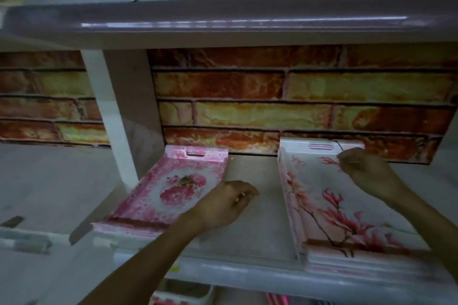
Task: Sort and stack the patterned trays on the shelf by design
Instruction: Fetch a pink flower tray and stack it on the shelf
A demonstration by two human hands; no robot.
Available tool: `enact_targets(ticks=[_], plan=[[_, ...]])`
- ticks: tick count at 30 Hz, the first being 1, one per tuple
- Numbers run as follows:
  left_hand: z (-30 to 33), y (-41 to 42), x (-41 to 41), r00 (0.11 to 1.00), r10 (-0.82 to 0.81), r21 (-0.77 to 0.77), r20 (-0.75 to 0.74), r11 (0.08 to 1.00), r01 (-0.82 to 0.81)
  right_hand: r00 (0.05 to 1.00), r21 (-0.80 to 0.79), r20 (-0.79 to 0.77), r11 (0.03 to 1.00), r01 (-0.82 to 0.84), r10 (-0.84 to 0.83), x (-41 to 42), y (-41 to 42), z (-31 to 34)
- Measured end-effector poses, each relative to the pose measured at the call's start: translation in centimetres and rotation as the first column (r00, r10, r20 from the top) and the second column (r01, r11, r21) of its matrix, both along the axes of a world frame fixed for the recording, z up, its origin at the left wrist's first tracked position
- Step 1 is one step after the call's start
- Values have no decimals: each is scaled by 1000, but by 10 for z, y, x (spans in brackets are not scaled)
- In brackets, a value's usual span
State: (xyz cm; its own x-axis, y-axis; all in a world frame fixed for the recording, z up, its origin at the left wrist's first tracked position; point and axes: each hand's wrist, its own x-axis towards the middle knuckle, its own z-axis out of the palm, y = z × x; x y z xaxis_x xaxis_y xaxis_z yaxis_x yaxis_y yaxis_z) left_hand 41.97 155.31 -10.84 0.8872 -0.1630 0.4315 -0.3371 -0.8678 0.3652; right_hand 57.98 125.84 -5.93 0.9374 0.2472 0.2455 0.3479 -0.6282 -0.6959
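Observation:
Two stacks of patterned trays lie on the shelf board point(257, 225). On the left is a pink stack with a round rose design point(171, 188). On the right is a white stack with a magnolia branch design point(322, 208). My left hand point(228, 203) hovers at the right edge of the pink stack, fingers loosely curled, holding nothing that I can see. My right hand point(364, 168) rests over the far part of the magnolia stack, fingertips pinched near its right rim; whether it grips the tray is unclear.
A brick-patterned wall point(297, 96) backs the shelf. A white upright post point(111, 116) stands left of the pink stack. An upper shelf point(223, 22) overhangs, carrying white blurred items. Pink goods show on the shelf below point(183, 294).

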Motion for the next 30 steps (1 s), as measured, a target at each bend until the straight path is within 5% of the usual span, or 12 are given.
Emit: enact_targets(ticks=[10, 16, 21, 30], plan=[[-13, 84, -67, 999, -46, 139, 24, 989, 42, 978, 176, 104, 964, -197, 181, -69, 138, -3], [-31, 107, -101, 993, -48, 317, 108, 948, 12, 968, 200, 17, 948, -248, 250, -93, 190, -27], [-40, 114, -106, 970, -114, 611, 216, 791, -43, 962, 195, -78, 950, -244, 263, -98, 212, -50], [-22, 115, -101, 967, -114, 621, 227, 782, -53, 947, 263, -255, 957, -125, 194, -91, 224, -76]])
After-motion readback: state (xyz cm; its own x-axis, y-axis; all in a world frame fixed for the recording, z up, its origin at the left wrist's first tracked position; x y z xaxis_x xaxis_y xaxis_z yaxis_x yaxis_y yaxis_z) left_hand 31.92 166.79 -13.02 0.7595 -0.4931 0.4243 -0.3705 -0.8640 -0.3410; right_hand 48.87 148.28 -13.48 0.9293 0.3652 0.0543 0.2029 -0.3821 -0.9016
